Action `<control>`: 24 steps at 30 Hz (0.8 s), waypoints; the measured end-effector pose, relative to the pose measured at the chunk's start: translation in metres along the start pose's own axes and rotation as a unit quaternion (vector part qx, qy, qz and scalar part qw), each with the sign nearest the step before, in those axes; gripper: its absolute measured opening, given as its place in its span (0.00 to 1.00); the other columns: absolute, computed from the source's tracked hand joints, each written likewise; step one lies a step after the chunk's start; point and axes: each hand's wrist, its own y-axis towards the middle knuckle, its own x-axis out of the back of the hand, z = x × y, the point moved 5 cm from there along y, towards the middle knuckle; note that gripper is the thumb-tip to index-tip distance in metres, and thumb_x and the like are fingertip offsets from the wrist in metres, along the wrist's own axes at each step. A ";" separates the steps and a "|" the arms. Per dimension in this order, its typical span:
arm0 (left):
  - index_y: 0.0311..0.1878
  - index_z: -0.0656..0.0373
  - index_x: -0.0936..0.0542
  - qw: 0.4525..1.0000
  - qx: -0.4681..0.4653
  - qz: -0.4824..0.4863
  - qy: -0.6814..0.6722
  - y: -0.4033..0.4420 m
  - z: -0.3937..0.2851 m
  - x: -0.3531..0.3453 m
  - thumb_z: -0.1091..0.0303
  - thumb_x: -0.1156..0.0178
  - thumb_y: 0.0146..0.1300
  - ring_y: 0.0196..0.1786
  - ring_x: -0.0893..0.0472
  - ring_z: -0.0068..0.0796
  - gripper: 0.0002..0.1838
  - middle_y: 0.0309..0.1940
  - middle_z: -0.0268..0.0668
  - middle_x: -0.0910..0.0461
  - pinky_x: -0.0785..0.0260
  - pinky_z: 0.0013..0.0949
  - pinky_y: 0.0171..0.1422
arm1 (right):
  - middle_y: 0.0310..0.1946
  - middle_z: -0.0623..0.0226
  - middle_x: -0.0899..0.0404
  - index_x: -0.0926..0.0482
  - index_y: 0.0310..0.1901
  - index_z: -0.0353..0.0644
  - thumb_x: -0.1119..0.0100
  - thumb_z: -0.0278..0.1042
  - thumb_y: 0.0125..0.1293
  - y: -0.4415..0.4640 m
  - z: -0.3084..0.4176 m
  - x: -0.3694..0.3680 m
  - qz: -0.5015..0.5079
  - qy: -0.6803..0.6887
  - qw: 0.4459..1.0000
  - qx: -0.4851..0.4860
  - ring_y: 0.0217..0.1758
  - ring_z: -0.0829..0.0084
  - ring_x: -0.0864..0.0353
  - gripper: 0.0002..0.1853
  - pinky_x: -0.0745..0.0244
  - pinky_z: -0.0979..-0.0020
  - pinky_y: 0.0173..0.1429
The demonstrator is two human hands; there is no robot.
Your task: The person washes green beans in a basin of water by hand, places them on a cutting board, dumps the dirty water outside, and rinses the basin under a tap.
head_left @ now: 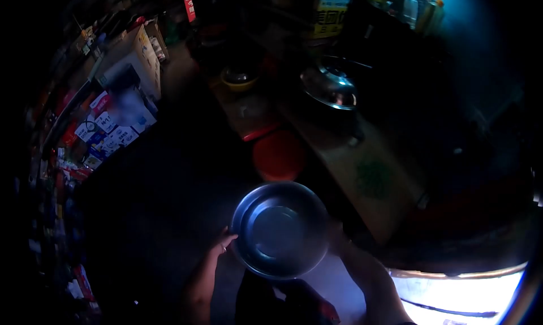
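A round, shiny metal basin (275, 231) is held in front of my body, its open side facing up toward me. My left hand (226, 240) grips its left rim, thumb over the edge and a ring on one finger. At the right rim, my right hand (338, 238) also holds the basin, though its fingers are mostly lost in the dark. Nothing distinct shows inside the basin. Just beyond it is a round red object (277, 155), perhaps a stool or a lid.
A wooden board (345, 155) with chopped-looking greens (373, 178) extends on the right. Behind it sits a domed metal lid (334, 87). A yellow bowl (239, 80) stands farther back. Cartons (133, 65) and packages (113, 130) line the left. Bright light enters lower right.
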 end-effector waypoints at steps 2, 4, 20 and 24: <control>0.52 0.64 0.33 0.997 0.016 -0.066 0.047 0.038 -0.025 0.011 0.67 0.41 0.49 0.46 0.27 0.36 0.26 0.44 0.45 0.27 0.36 0.35 0.52 | 0.32 0.64 0.21 0.21 0.32 0.46 0.48 0.37 0.52 0.050 -0.012 0.011 0.091 0.151 0.982 -0.074 0.35 0.65 0.21 0.08 0.26 0.70 0.37; 0.48 0.64 0.30 0.999 -0.002 -0.005 0.053 0.094 -0.035 0.016 0.67 0.41 0.49 0.39 0.24 0.34 0.21 0.37 0.44 0.24 0.33 0.35 0.44 | 0.30 0.63 0.21 0.22 0.32 0.43 0.47 0.35 0.52 0.090 -0.012 0.033 0.077 0.163 0.983 -0.038 0.35 0.66 0.21 0.08 0.27 0.71 0.37; 0.48 0.60 0.30 0.992 0.047 0.052 0.103 0.457 -0.121 0.013 0.70 0.42 0.52 0.20 0.27 0.26 0.18 0.24 0.37 0.24 0.35 0.31 0.22 | 0.48 0.56 0.30 0.28 0.46 0.39 0.48 0.29 0.53 0.399 -0.048 -0.173 0.128 0.405 0.853 -0.303 0.51 0.57 0.32 0.16 0.36 0.62 0.51; 0.46 0.62 0.30 0.989 0.011 0.066 0.132 0.512 -0.118 0.008 0.68 0.40 0.49 0.32 0.23 0.33 0.19 0.30 0.43 0.23 0.32 0.34 0.38 | 0.45 0.59 0.29 0.29 0.46 0.39 0.47 0.30 0.54 0.424 -0.050 -0.205 0.152 0.375 0.853 -0.331 0.47 0.62 0.31 0.16 0.35 0.65 0.48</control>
